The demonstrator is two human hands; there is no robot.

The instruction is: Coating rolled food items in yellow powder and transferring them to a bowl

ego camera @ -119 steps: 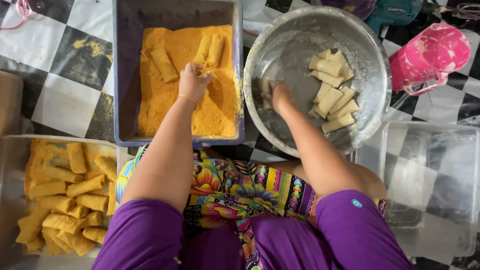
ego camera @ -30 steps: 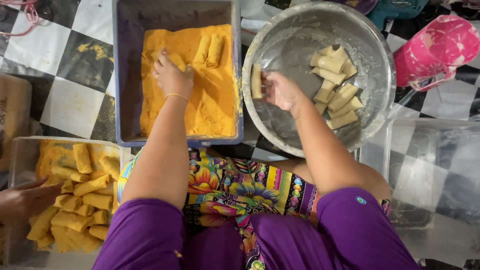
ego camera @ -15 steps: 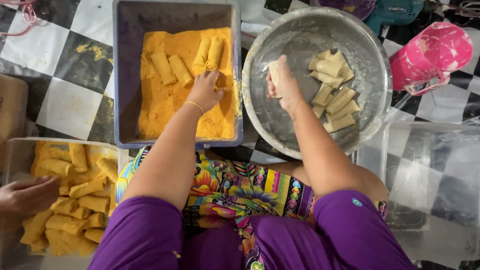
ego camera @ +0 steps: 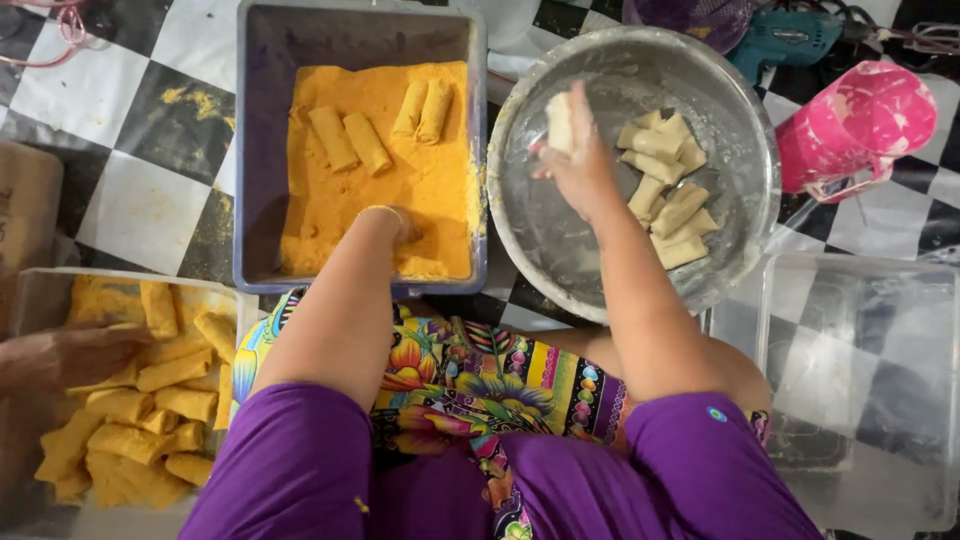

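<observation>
My right hand is raised over the left side of a round metal bowl and pinches a pale uncoated roll. Several more pale rolls lie heaped in the bowl's right half. My left hand points down into orange crumbs near the front of a grey rectangular tub; its fingers are hidden. Two crumbed rolls lie side by side ahead of it, and another pair sits further back.
A clear container at the lower left holds several coated yellow rolls, with another person's hand resting on them. An empty clear plastic box stands at the right. A pink cup and a teal power tool lie beyond.
My right hand picked a pale roll from the pile and lifted it toward the bowl's left side. My left hand drew back to the tub's front. The other person's hand reached further into the left container.
</observation>
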